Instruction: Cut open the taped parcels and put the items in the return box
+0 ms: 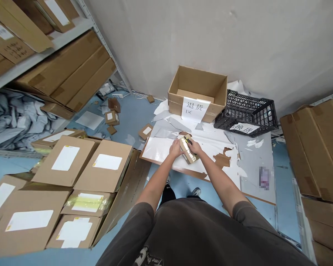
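Note:
A small cardboard box [191, 157] with shiny tape across it lies on the paper-covered table [158, 149] in front of me. My left hand [175, 148] grips the box at its left side. Over the top right of the box, my right hand [194, 146] is closed on a black and yellow utility knife [188, 140]. The knife's tip is too small to make out, so I cannot tell whether it touches the tape.
Behind the box stand an open carton [174, 105] with a paper sign and a black plastic crate [246, 111]. Labelled parcels [58, 159] fill the left side. Tall cartons [313, 151] stand at right. A shelf [72, 35] rises at upper left.

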### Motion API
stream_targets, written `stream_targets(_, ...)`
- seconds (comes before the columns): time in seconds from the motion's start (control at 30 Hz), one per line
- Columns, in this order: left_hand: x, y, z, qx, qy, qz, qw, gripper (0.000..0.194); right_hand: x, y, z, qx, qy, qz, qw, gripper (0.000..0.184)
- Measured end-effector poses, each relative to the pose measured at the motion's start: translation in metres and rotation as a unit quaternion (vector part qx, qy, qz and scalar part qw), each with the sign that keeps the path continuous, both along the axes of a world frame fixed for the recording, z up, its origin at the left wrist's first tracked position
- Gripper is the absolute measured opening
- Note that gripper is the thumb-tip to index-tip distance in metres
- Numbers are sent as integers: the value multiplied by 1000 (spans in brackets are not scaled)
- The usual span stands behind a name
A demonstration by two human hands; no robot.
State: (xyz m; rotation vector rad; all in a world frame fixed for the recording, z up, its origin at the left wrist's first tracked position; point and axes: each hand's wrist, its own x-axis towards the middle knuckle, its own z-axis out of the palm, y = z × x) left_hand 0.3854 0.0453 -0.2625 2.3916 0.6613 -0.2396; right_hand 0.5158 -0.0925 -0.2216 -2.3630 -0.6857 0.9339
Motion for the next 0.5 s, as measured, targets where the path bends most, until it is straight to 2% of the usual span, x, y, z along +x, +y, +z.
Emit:
stream_targets(0.1,3,-3,7,17,27,-39,999,112,2,9,2,-96,-80,51,991,39)
stream_targets(0.17,5,-4,10,14,52,-53,997,114,1,11,4,-132,-97,68,984,42)
stream_targets(0.3,6,-6,14,10,83,-60,995,127,-1,11,8,-157,-100,89,978,44)
stream_targets(0.5,7,-10,15,22,108,-60,992,124,-2,25,18,-180,-103,99,973,42)
